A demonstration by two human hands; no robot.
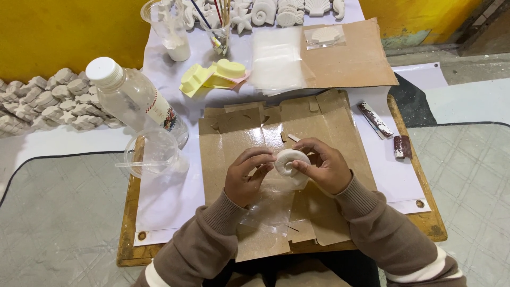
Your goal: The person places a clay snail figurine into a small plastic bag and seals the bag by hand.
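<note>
A round white plaster shell figure (289, 161) sits between both hands above a flattened brown cardboard sheet (324, 127). My right hand (324, 169) grips it from the right side with thumb and fingers. My left hand (245, 175) pinches its left edge, fingers curled. A clear plastic sleeve (268, 210) hangs below the figure toward my lap. Both forearms wear brown ribbed sleeves.
A clear plastic bottle (133, 98) and a clear cup (153, 153) stand at the left. Yellow moulds (212, 75), a stack of clear bags (277, 59), several white plaster shells (287, 11) and a brush cup (218, 33) lie beyond. Sandpaper pieces (374, 119) lie at the right.
</note>
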